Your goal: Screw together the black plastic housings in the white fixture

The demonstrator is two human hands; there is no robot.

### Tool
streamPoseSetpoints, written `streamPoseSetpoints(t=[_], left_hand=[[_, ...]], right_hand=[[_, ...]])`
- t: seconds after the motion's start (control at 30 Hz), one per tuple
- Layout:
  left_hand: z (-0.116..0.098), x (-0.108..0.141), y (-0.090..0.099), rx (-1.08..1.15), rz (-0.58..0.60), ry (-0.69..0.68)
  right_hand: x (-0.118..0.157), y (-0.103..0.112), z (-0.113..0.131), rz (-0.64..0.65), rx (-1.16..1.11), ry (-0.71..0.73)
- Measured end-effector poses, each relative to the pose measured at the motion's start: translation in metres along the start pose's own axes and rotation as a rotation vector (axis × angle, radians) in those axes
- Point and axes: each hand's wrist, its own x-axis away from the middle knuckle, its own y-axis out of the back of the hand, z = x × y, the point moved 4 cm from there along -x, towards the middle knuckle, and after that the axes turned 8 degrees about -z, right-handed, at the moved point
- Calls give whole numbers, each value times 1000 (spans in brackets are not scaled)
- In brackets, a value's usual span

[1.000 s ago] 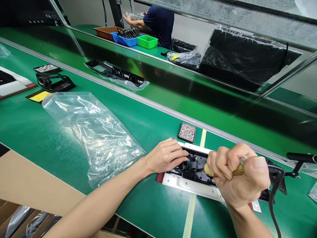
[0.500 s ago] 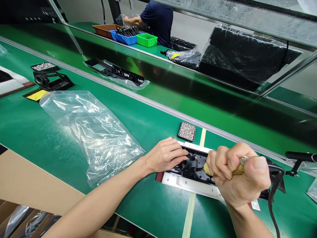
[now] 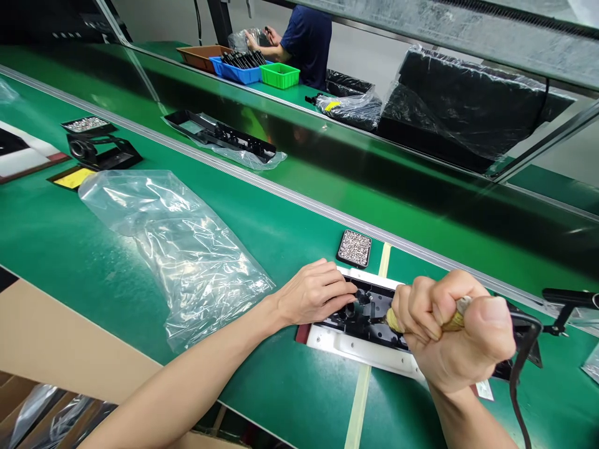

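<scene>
A long black plastic housing (image 3: 384,332) lies in a white fixture (image 3: 358,350) at the lower right of the bench. My left hand (image 3: 314,293) is closed over the housing's left end, fingers bent down onto it; the fingertips are partly hidden. My right hand (image 3: 461,340) is wrapped round a corded electric screwdriver (image 3: 392,320) with yellow wrapping, its tip slanting down to the housing. Whether the tip sits on a screw I cannot make out. Just behind the fixture stands a small black tray of screws (image 3: 354,248).
A clear plastic bag (image 3: 196,262) lies left of my arm. Beyond the metal rail, a black molded part (image 3: 224,138) rests on plastic. Farther left are a black bracket (image 3: 100,151) and another screw tray (image 3: 88,125). A co-worker (image 3: 309,47) works behind several bins (image 3: 241,72).
Both my hands and the screwdriver keep nearly the same place on the housing. The whole view has shifted slightly. The co-worker's hands have come up with clear plastic.
</scene>
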Motion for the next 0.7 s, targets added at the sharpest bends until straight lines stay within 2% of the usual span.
streamPoseSetpoints(t=[0.47, 0.7], left_hand=[[-1, -2, 0, 6, -3, -5], [-1, -2, 0, -1, 3, -2]], right_hand=[[-3, 0, 1, 50, -19, 2], [-2, 0, 2, 13, 9, -28]])
